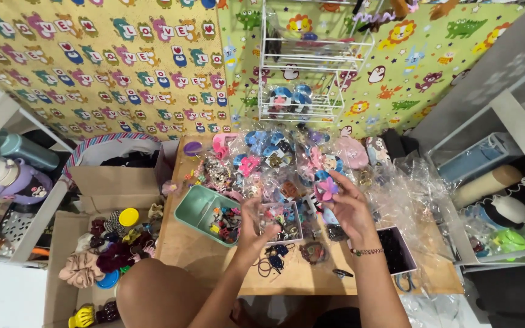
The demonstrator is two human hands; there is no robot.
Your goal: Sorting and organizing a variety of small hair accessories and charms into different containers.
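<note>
My right hand (349, 209) is raised over the wooden table (195, 255) and grips a small purple and pink hair clip (325, 189) between its fingertips. A beaded bracelet sits on that wrist. My left hand (251, 225) hovers over a small pink-rimmed tray (299, 226) filled with little hair accessories; its fingers are curled, and what they hold is hidden. Clear plastic bags of colourful hair clips (274, 152) lie piled just beyond both hands.
A green tray (195, 206) of small clips sits left of my hands, a box of dark items (396, 249) to the right. Black hair ties (273, 262) lie near the table's front edge. A cardboard box of scrunchies (101, 255) stands at the left, a white wire rack (308, 67) behind.
</note>
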